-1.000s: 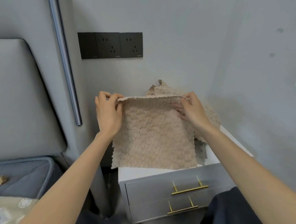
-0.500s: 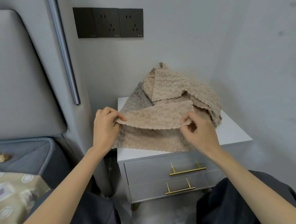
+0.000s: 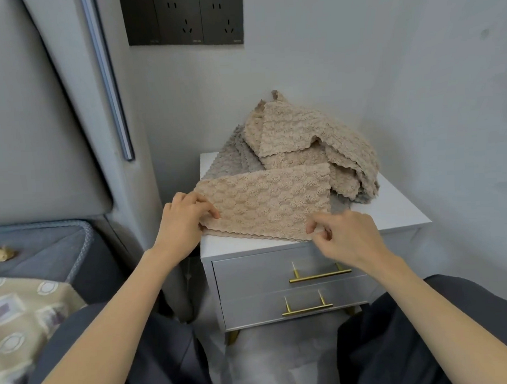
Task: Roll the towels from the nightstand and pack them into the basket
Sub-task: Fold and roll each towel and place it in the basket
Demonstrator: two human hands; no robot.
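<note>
Since the earlier frames I had brought the beige towel (image 3: 266,203) down from the air, and it lay folded in half on the front part of the nightstand (image 3: 400,213). My left hand (image 3: 183,222) pinched its left end, with the fingers curled on the top layer. My right hand (image 3: 345,234) pinched the near right corner between thumb and fingers, though this part was a little blurred. The pile of other towels (image 3: 311,139) sat just behind and touched the folded one. The basket was not in view.

I judged some risks for the rolling. The left end hung past the nightstand side, so the towel could slide off if I pulled it. The two layers could shift and give a crooked roll. Rolling toward the pile could also drag a loose towel along.
</note>
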